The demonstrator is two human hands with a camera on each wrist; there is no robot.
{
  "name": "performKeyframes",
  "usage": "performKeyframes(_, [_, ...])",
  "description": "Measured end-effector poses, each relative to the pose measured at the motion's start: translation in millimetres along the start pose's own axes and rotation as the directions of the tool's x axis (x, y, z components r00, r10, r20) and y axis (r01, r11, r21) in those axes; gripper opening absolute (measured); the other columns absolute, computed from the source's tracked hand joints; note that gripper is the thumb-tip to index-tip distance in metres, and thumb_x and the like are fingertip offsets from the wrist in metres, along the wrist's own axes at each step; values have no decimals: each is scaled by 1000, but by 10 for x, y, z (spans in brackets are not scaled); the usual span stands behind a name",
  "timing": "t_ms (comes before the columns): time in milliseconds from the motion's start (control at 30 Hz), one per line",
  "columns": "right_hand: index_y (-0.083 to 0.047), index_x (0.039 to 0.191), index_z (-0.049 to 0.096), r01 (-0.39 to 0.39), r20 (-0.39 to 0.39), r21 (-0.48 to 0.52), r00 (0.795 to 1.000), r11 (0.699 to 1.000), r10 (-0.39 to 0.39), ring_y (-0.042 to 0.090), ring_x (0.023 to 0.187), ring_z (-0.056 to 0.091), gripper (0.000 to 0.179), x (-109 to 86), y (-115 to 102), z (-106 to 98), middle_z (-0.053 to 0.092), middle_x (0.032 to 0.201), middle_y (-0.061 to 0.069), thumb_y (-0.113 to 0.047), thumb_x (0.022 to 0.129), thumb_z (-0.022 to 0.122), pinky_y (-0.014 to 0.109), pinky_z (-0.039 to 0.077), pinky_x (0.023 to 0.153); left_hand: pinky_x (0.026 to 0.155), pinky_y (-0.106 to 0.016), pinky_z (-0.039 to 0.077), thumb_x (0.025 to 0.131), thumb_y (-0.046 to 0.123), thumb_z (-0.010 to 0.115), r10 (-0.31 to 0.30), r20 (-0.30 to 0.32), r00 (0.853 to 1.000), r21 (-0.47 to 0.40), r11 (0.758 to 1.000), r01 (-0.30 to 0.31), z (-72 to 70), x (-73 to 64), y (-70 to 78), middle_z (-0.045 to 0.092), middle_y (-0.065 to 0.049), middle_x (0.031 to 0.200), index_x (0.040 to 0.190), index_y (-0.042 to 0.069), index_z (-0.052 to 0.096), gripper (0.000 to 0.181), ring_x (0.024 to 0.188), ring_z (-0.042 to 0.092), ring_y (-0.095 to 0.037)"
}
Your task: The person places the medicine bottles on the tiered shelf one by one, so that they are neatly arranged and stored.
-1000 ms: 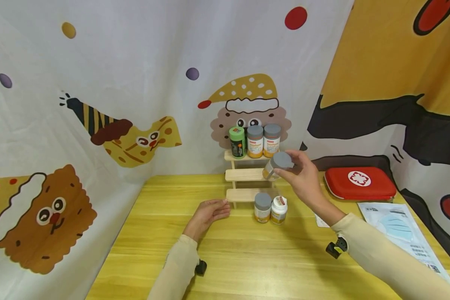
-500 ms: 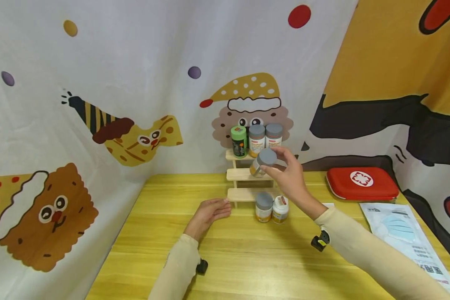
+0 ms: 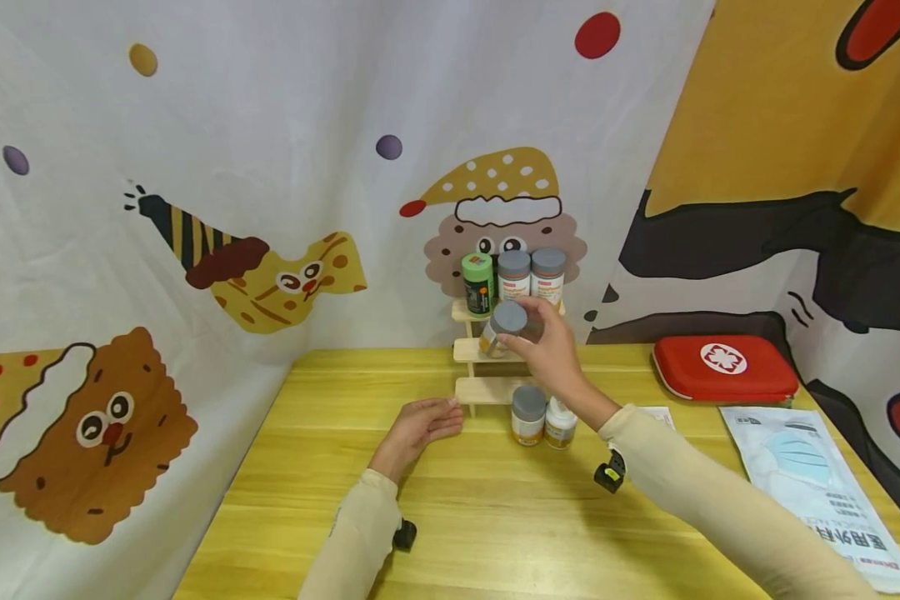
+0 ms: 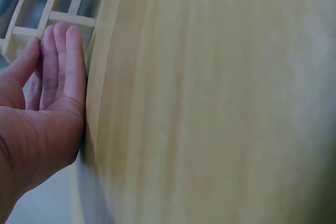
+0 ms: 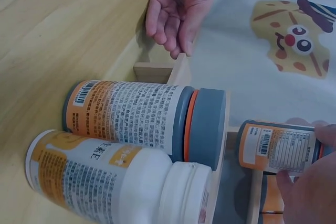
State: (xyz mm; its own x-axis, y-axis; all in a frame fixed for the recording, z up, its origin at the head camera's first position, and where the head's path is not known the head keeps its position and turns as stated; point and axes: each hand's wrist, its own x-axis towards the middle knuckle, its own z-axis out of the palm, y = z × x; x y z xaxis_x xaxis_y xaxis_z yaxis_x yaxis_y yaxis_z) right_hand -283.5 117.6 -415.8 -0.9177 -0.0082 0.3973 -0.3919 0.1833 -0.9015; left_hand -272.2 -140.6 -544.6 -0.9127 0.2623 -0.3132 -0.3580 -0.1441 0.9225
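My right hand [image 3: 549, 343] grips a grey-lidded supplement bottle [image 3: 507, 319] between thumb and fingers, tilted, at the left part of the middle step of a small wooden tiered shelf [image 3: 487, 390]. In the right wrist view this bottle [image 5: 278, 145] shows an orange and white label. My left hand [image 3: 422, 423] is at the left end of the lowest step, fingers nearly straight [image 4: 67, 61], thumb tip right at the wood. A second grey-lidded bottle [image 3: 528, 415] and a white bottle [image 3: 560, 427] stand on the table before the shelf.
On the top step stand a green-lidded bottle [image 3: 478, 285] and two grey-lidded bottles [image 3: 547, 275]. A red first-aid case [image 3: 723, 368] and a face-mask packet [image 3: 817, 492] lie at the right. A printed curtain [image 3: 330, 108] hangs behind the wooden table [image 3: 487, 517].
My right hand has carried the tilted grey-lidded bottle leftward along the middle step, from its right end toward its left. My left hand has stayed at the shelf's lower left end.
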Motion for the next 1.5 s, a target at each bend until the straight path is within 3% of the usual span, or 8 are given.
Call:
performKeyframes(267, [-2,142,57,0,12,-30,1000,1000,0,37,125,64,60,59,58,95,63,137,21,-2,88,85,53,60,108,100,-40,66,104,19,70,5,13,1000,-17,1000,-5,11,-14,-2,80,-10,109,134,-8,65,40,108,78,-25])
performKeyframes(600, [-3,141,58,26,50,-85,999,996,-22,36,125,66,59,158,82,154,60,139,19,-5,89,86,52,62,104,98,-38,66,104,16,69,6,-9,1000,-22,1000,-6,14,1,13,79,-12,111,134,-8,66,37,101,78,-20])
performKeyframes(833, [-4,142,57,-7,72,-136,997,991,17,33,127,65,59,237,26,233,61,139,17,-8,90,85,47,64,103,98,-38,66,104,17,69,4,-12,1000,-22,1000,-4,14,-3,33,79,-14,113,134,-8,66,39,102,78,-20])
performKeyframes(1100, [-5,143,55,-26,65,-180,997,983,38,32,128,64,62,285,41,316,62,139,16,-12,90,87,47,65,100,102,-41,64,104,19,70,-13,-9,1000,-10,1000,13,11,-4,15,79,-12,113,133,-6,67,38,104,78,-21])
performKeyframes(1500, [-7,139,58,2,32,-239,999,971,5,30,118,66,59,311,65,369,62,132,13,-17,89,88,43,66,95,99,-39,66,104,19,70,0,-6,1000,-13,1000,0,13,-5,9,80,-9,107,132,-7,67,38,99,79,-18])
